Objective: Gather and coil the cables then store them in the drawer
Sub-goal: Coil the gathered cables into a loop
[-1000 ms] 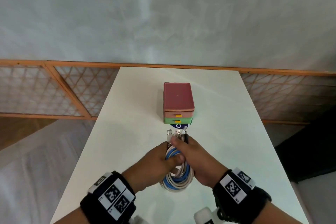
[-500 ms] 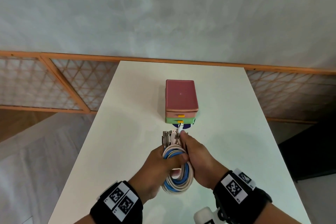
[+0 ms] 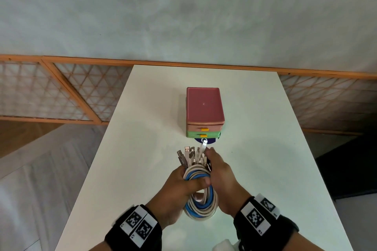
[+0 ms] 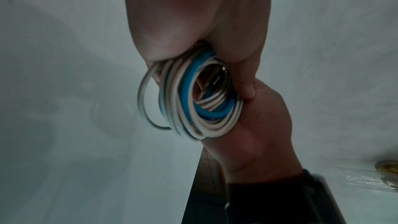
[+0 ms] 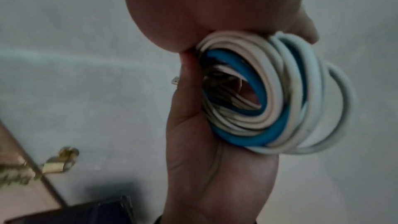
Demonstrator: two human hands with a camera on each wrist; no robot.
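A coil of white and blue cables (image 3: 201,201) stands upright on edge over the white table (image 3: 265,149), held between both hands. My left hand (image 3: 189,182) grips its top, thumb across the strands. My right hand (image 3: 212,161) holds the coil's right side and pinches a white plug (image 3: 204,144). Several USB plugs (image 3: 188,154) stick up out of the bundle. Just beyond stands the small drawer unit (image 3: 204,108), its pink drawer (image 3: 193,128) and green drawer (image 3: 192,134) closed. Both wrist views show the coil (image 4: 193,101) (image 5: 273,101) wedged between the two palms.
A dark blue round object (image 3: 211,140) peeks out under the drawer unit's front. A wooden lattice rail (image 3: 81,91) runs behind the table. A brass-coloured object (image 5: 58,159) lies on the table near my right wrist. A white object (image 3: 222,246) shows at the bottom edge.
My right hand's fingers have drawn one white plug up and forward toward the drawer unit. The coil stays between both hands.
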